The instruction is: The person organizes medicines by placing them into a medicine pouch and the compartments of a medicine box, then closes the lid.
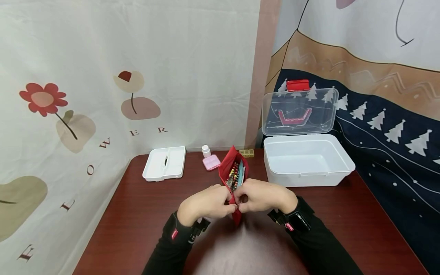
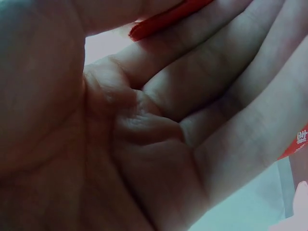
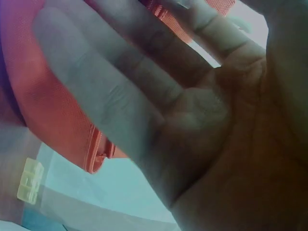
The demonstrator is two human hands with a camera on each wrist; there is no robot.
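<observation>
left hand (image 1: 207, 201) and right hand (image 1: 264, 194) pinch the red pouch (image 1: 225, 166) at its near end, lower centre of frame. keep it level so contents (image 1: 233, 176) don't spill.

1. Before you on the worktop (image 1: 117, 229), the pouch (image 1: 224, 170) sits between your left grip (image 1: 209, 200) and right grip (image 1: 262, 194), with packed items (image 1: 234, 175) inside.
2. Left of its far end lies the small case (image 1: 211, 162), the bottle (image 1: 206, 151) just behind that.
3. Farther left is the flat case (image 1: 157, 164).
4. Just right of the pouch's far end sits the divided box (image 1: 246, 153).
5. Farther right stands the bin (image 1: 288, 179), its lid (image 1: 299, 101) raised behind it.
</observation>
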